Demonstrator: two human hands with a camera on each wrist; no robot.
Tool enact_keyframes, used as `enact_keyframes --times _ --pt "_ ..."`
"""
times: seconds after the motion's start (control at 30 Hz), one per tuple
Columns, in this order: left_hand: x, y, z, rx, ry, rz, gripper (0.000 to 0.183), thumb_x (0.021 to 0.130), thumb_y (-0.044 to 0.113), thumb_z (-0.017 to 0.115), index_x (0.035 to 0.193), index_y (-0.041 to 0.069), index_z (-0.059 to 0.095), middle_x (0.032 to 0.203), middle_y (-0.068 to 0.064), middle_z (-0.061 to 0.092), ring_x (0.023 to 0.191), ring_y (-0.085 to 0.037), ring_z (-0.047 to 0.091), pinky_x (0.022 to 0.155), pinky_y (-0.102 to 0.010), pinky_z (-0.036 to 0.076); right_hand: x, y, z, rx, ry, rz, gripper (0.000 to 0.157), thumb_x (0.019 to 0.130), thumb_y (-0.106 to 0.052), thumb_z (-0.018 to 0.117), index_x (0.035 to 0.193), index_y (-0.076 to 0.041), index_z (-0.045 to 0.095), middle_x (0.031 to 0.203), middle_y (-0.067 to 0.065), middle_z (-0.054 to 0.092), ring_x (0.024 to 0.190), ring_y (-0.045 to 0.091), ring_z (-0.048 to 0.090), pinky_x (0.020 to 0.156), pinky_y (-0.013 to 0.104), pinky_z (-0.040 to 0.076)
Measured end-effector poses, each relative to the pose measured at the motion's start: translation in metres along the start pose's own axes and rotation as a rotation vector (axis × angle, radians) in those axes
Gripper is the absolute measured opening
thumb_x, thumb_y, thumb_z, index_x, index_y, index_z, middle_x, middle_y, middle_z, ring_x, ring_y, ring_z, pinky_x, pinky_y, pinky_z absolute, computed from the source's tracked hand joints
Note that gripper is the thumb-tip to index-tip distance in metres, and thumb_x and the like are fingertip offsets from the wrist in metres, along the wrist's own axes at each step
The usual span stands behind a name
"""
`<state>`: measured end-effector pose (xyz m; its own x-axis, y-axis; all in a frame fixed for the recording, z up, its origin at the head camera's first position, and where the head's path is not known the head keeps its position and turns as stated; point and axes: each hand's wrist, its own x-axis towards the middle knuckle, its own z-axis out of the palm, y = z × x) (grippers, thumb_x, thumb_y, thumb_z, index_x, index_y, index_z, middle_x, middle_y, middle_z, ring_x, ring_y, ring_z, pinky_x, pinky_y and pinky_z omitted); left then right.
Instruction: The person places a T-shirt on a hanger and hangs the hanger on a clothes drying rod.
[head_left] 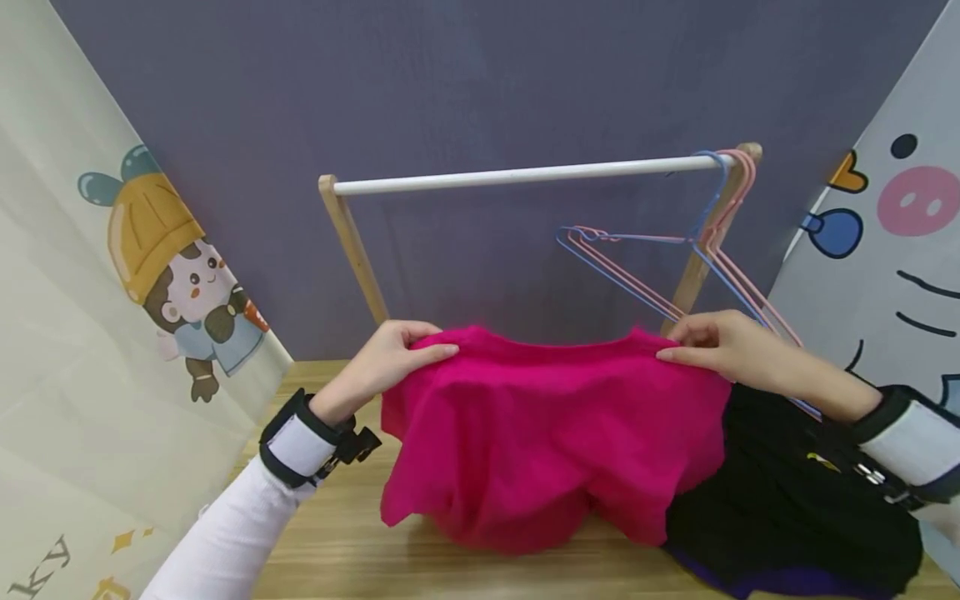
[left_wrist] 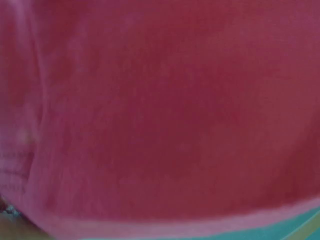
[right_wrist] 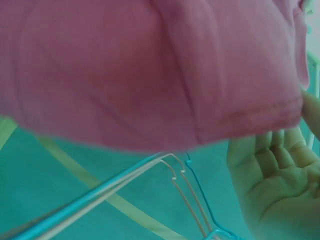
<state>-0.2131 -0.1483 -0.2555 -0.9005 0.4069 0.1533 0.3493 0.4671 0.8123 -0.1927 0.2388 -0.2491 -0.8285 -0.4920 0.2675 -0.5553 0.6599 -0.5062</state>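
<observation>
Though head-only, tabletop (head_left: 337, 517) below pink cloth (head_left: 555, 433).

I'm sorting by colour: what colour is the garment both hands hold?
The garment is bright pink, clearest in the head view.

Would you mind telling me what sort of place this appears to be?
Probably a small indoor corner set up for handling clothes: there is a white-barred rack with wire hangers, a bright pink garment held up, and cartoon-printed sheeting on both sides.
</observation>
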Motion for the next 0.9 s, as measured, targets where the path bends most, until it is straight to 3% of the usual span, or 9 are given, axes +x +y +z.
enact_keyframes --times 0.13,0.27,0.47,0.63,0.8,0.87,0.9 --pt "0.000 -0.003 0.006 0.010 -0.017 0.054 0.020 0.078 0.030 0.065 0.092 0.016 0.066 0.081 -0.004 0.064 0.063 -0.018 0.055 0.054 -0.025 0.044 -0.006 0.006 0.008 0.017 -0.049 -0.009 0.004 0.079 -0.016 0.063 0.083 -0.018 0.061 0.069 -0.009 0.061 0.059 0.010 0.050 0.049 0.026 0.046" --pt "-0.001 -0.007 0.011 0.043 -0.057 0.118 0.014 0.078 0.025 0.066 0.089 0.017 0.067 0.081 -0.002 0.065 0.067 -0.016 0.054 0.057 -0.028 0.045 -0.011 0.016 0.018 0.035 -0.099 0.011 0.005 0.080 -0.019 0.063 0.082 -0.017 0.060 0.064 -0.010 0.059 0.053 0.009 0.048 0.046 0.028 0.046" --pt "0.000 -0.013 0.018 0.143 -0.144 0.181 0.010 0.078 0.022 0.066 0.085 0.015 0.068 0.077 0.001 0.065 0.062 -0.013 0.051 0.057 -0.032 0.044 -0.017 0.027 0.033 0.110 -0.170 0.078 0.010 0.081 -0.018 0.062 0.082 -0.009 0.058 0.063 -0.005 0.057 0.049 0.008 0.046 0.044 0.029 0.047" --pt "0.000 -0.019 0.024 0.216 -0.203 0.225 0.007 0.079 0.017 0.065 0.084 0.014 0.067 0.077 0.002 0.064 0.062 -0.010 0.050 0.057 -0.031 0.045 -0.019 0.032 0.044 0.126 -0.208 0.123 0.011 0.081 -0.020 0.062 0.081 -0.009 0.057 0.063 -0.004 0.058 0.052 0.008 0.049 0.046 0.031 0.050" --pt "-0.002 -0.024 0.033 0.258 -0.236 0.277 0.004 0.082 0.010 0.059 0.083 0.007 0.060 0.075 -0.001 0.061 0.064 -0.008 0.051 0.057 -0.030 0.046 -0.023 0.034 0.048 0.104 -0.220 0.107 0.010 0.081 -0.018 0.061 0.081 -0.009 0.058 0.062 -0.005 0.057 0.051 0.008 0.051 0.047 0.030 0.050" --pt "-0.003 -0.026 0.035 0.264 -0.229 0.283 0.004 0.083 0.009 0.057 0.084 0.005 0.059 0.077 -0.003 0.062 0.069 -0.008 0.054 0.061 -0.033 0.049 -0.023 0.034 0.044 0.073 -0.186 0.097 0.008 0.082 -0.015 0.060 0.082 -0.007 0.059 0.064 -0.004 0.057 0.052 0.008 0.051 0.047 0.029 0.049" --pt "-0.003 -0.026 0.036 0.265 -0.220 0.281 0.004 0.084 0.009 0.056 0.085 0.005 0.058 0.079 -0.004 0.063 0.071 -0.008 0.055 0.069 -0.036 0.048 -0.023 0.033 0.041 0.045 -0.151 0.084 0.007 0.082 -0.014 0.060 0.083 -0.007 0.059 0.067 -0.003 0.058 0.054 0.007 0.052 0.048 0.030 0.049"
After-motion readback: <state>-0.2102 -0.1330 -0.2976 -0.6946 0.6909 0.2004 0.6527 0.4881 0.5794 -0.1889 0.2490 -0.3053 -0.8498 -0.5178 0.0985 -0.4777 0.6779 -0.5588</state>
